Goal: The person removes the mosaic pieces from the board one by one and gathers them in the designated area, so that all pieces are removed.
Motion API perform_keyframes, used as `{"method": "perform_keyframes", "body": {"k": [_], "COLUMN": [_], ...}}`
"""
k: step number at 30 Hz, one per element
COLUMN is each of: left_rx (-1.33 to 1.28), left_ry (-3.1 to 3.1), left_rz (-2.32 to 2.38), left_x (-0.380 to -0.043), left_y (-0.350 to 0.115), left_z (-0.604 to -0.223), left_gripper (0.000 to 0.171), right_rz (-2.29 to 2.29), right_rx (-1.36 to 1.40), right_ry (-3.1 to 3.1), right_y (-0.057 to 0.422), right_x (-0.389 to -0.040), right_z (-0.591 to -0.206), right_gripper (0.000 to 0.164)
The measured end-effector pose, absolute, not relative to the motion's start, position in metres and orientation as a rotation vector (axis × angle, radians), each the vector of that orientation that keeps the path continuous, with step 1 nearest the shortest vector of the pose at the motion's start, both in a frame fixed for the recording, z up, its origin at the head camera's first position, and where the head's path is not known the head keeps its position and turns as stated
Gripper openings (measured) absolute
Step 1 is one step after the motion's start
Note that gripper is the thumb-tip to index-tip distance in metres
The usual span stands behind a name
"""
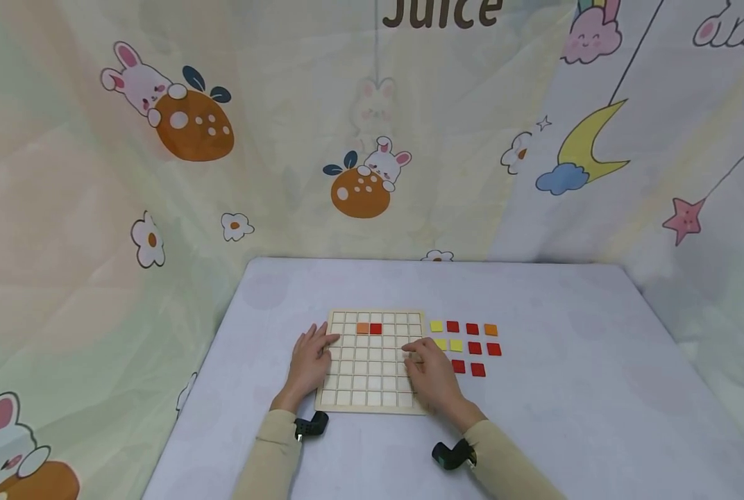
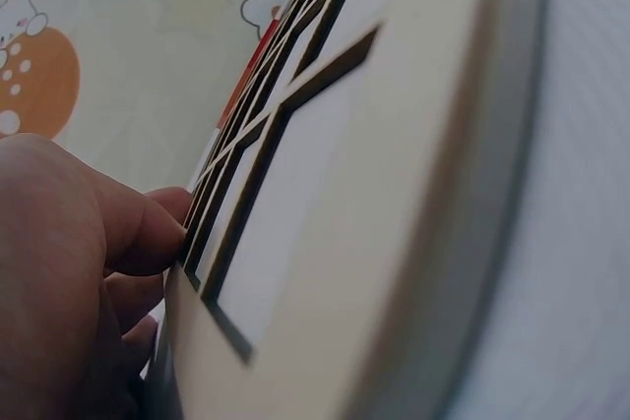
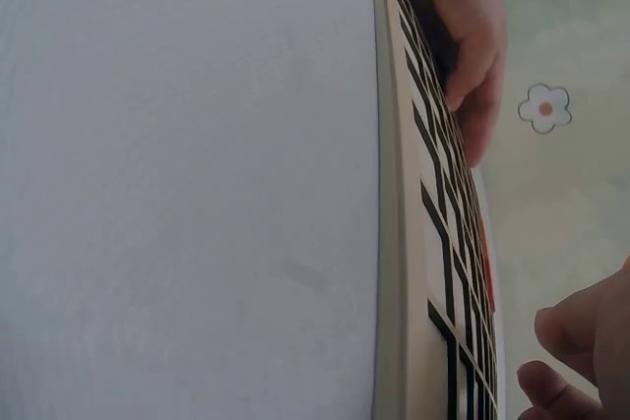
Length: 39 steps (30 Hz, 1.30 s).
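Observation:
A pale wooden grid board [image 1: 372,408] with square cells lies flat on the table. In one of its upper rows, an orange tile [image 1: 362,328] sits beside a red tile [image 1: 375,329]. My left hand [image 1: 309,361] rests at the board's left edge, its thumb over the border in the left wrist view. Above the right-hand columns is my right hand [image 1: 433,375], fingers loosely bent. The right wrist view shows its thumb [image 3: 571,327] apart from a finger, with no tile visible between them. This hand partly covers a yellow tile [image 1: 441,344].
Right of the board lie loose tiles in rows: several red ones such as a red tile [image 1: 475,348], a few yellow ones like a yellow tile [image 1: 456,345], and an orange tile [image 1: 491,330]. A white cloth [image 1: 553,417] covers the table. Behind hangs a printed curtain [image 1: 284,139].

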<state>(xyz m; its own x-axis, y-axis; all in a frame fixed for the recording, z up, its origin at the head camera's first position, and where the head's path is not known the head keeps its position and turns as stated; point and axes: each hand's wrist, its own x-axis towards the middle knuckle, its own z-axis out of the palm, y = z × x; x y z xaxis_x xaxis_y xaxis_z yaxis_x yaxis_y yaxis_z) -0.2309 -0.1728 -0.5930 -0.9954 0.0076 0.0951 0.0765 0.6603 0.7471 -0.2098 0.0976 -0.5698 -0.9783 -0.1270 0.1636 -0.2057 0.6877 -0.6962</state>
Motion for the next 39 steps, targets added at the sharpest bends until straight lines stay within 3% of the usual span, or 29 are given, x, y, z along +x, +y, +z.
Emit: {"method": "perform_keyframes", "body": {"k": [39], "left_rx": [-0.101], "left_ry": [-2.767], "left_rz": [-1.264], "left_x": [-0.230], "left_y": [-0.175], "left_z": [-0.595], "left_gripper": [0.037], "right_rz": [0.928], "right_rx": [0.392], "right_ry": [-2.885], "right_y": [0.085], "right_x": [-0.238], "right_z": [-0.572], "right_gripper": [0.026]}}
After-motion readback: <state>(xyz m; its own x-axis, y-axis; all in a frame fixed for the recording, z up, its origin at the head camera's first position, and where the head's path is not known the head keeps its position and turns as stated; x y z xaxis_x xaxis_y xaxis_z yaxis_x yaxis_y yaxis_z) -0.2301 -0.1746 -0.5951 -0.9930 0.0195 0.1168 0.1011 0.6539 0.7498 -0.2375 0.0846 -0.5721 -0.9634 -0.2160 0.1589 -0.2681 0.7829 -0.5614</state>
